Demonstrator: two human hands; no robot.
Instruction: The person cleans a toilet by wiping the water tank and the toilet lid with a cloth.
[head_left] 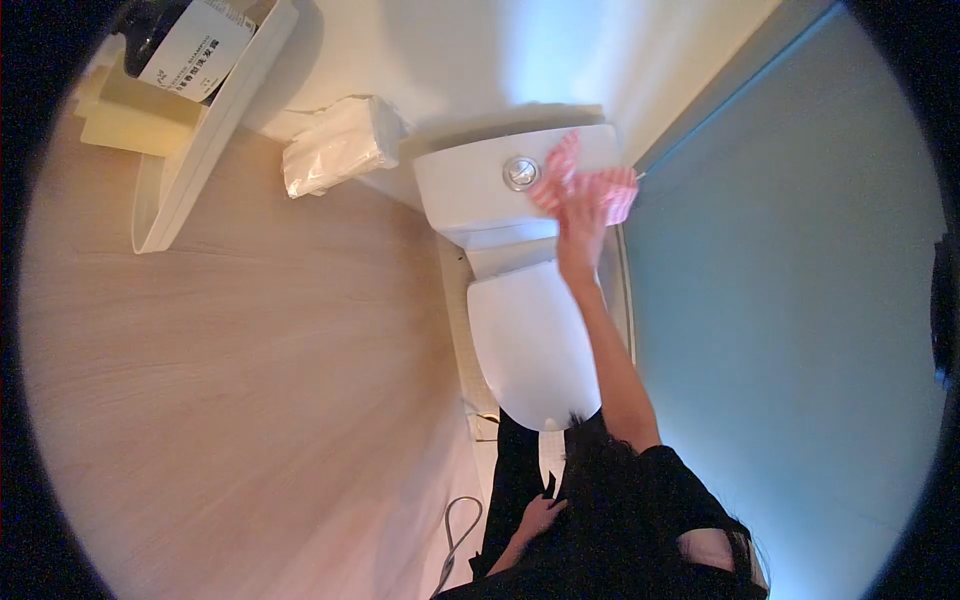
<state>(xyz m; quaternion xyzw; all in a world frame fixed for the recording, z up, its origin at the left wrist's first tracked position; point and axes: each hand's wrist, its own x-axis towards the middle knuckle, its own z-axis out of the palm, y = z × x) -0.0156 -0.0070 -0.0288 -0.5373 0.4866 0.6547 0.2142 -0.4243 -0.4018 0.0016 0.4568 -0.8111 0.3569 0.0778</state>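
My right hand [580, 232] reaches over the toilet and is closed on a pink-and-white striped cloth [608, 190]. The cloth lies bunched on the right part of the white tank lid [470, 170], just beside the round chrome flush button [521, 173]. Some blur softens the fingers. Below the tank, the toilet's white seat lid [530, 340] is down. Low in the view, my left hand [541, 516] rests against my black clothing near the waist; its fingertips are too hidden to show whether it grips anything.
A pack of tissues [335, 148] is fixed to the wall left of the tank. At the upper left, a white shelf [190, 170] carries a dark bottle [160, 40] with a label. A blue-grey panel [780, 280] stands close on the right. A metal hose [453, 540] hangs at lower left.
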